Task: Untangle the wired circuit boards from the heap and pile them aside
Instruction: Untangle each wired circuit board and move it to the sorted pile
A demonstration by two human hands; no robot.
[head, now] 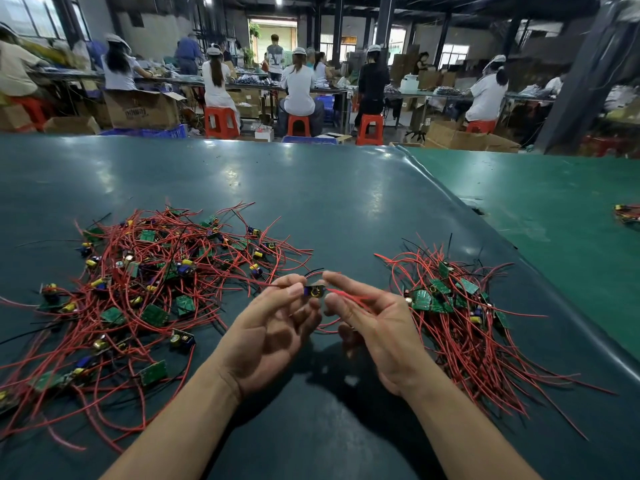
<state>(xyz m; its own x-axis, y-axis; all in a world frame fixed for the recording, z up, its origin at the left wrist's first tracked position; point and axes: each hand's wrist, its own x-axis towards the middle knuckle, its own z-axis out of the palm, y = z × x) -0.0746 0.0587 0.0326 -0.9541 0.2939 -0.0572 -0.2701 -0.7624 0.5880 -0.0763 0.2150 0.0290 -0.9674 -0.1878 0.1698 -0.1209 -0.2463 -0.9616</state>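
A: Center of the table (pixel 311 188), just above the mat, betw both hands — one small circuit board (pixel 314 291), blue and yellow parts facing up. Tagging that as the active one.

B: Ok. Heap?

A: Tangled heap (pixel 138 289) sits to the left of the hands, big spread of red wires w/ green boards and yellow caps mixed in. The sorted pile (pixel 457 306) is to the right, near the right hand, wires trailing toward the near edge. Held board is roughly midway betw the two, lifted off the surface.

B: Left hand?

A: Left hand (pixel 273 327) palm up, thumb and index pinch the board's left end. Other fingers loosely curled under, not touching anything I can see.

B: Right?

A: Right hand (pixel 374 327) also palm up-ish, thumb and index close on the board's right end. A red wire (pixel 349 296) runs from the board across the right palm side toward the pile. Remaining fingers curled in; can't tell if they press the wire or just sit by it.

B: So both narrow, pinch grip?

A: Yes, both pinching same board, fingertips nearly meeting over it.

B: Anything else on the mat?

A: Small separate clump of boards (pixel 627 213) far right on the lighter green mat (pixel 554 202). Bkgd: workers on red stools (pixel 221 121), cardboard boxes (pixel 142 109). Blurry, skipping detail.
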